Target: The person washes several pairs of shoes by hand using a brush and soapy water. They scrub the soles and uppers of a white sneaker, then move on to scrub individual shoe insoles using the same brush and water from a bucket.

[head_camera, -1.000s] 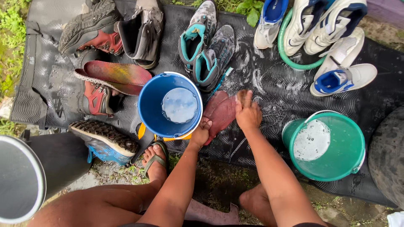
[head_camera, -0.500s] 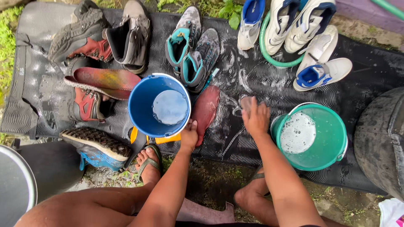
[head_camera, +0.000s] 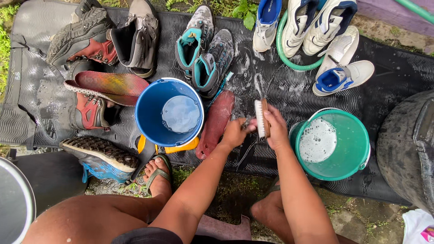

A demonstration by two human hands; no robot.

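Right hand [head_camera: 275, 124] grips the brush [head_camera: 261, 118] upright, long axis pointing away from the body, left hand [head_camera: 235, 132] pinching at its bristle face, both over the mat [head_camera: 289, 90] with the red insole [head_camera: 216, 123] just left, nearer the left hand.

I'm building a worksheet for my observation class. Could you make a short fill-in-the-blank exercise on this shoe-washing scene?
1. The right hand holds a scrub ____.
2. The foamy water is in the ____ bucket.
3. The red insole lies just right of the ____ bucket.
4. The left hand touches the bristles of the ____.

Missing words: brush; green; blue; brush
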